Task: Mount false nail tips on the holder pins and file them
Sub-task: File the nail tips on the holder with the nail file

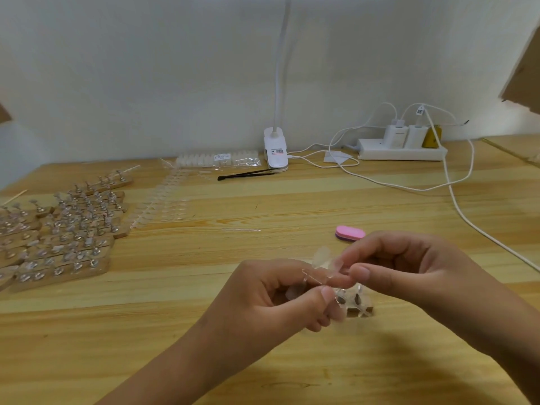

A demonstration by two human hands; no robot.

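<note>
Head view, above the table. Left hand and right hand meet at centre, both pinching one clear tip strip; left fingers curl round its thin stem, right fingers close thumb to forefinger on its near end; a tip stands up between the hands. Holder, a small wooden block with pins, lies on the table just beneath the fingertips, partly hidden. Pink file lies just beyond the hands. Filled holders crowd the left edge; loose strips beside them; tweezers, lamp clip and power strip near the wall.
</note>
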